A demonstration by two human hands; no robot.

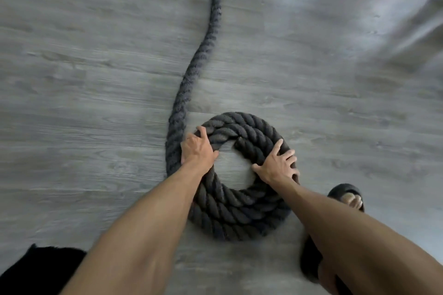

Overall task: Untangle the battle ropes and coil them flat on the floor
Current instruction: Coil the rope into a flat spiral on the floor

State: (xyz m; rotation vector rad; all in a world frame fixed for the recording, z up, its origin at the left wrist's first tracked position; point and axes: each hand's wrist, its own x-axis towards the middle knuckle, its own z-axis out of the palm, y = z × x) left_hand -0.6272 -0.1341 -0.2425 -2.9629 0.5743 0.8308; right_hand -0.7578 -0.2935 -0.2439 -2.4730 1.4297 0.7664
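A thick black twisted battle rope lies on the grey floor, wound into a flat round coil (236, 213) of about two turns with a bare patch of floor at its centre. The free length of rope (191, 64) leaves the coil's left side and runs away from me, out of view at the top. My left hand (197, 149) grips the coil's left side, fingers curled over the strands. On the coil's right side rests my right hand (278, 165), fingers spread and pressing on the rope. Where the inner end of the rope lies is unclear.
Grey wood-look floor (335, 103) surrounds the coil on all sides. My right foot in a black sandal (348, 196) stands just right of the coil. A dark cloth shape (36, 268) shows at the bottom left corner.
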